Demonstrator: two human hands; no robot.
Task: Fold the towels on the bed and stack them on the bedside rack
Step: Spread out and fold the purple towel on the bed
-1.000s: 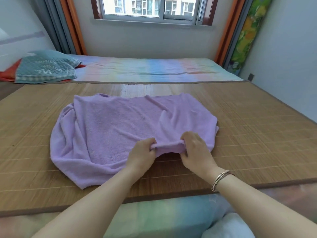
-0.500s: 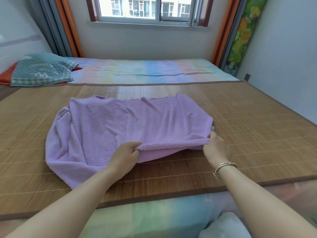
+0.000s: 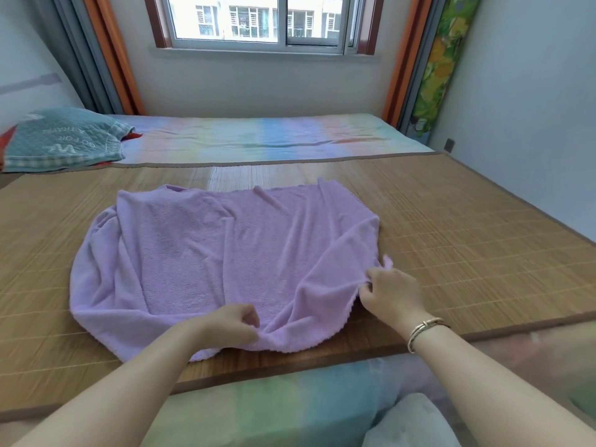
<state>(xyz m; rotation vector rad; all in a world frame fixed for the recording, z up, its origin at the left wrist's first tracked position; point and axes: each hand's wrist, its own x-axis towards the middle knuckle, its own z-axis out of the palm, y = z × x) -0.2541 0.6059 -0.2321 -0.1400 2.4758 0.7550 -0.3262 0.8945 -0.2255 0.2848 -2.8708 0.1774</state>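
A lilac towel (image 3: pixel 206 253) lies spread and wrinkled on the bamboo mat (image 3: pixel 467 227) that covers the bed. My left hand (image 3: pixel 235 324) pinches the towel's near edge around its middle. My right hand (image 3: pixel 392 291), with a bracelet on the wrist, grips the towel's near right corner, and a small tip of cloth sticks up above the fingers. Between the two hands the near edge sags in a loose curve onto the mat. No bedside rack is in view.
A teal pillow (image 3: pixel 61 140) lies at the far left on a rainbow-striped sheet (image 3: pixel 264 137). A window and wall stand behind the bed, and another wall runs along the right. A pale bundle of cloth (image 3: pixel 409 424) shows at the bottom right.
My hands have moved apart along the towel's near edge. The right hand slid out to the right corner, the left drew back toward me, and the edge between them now hangs slack.
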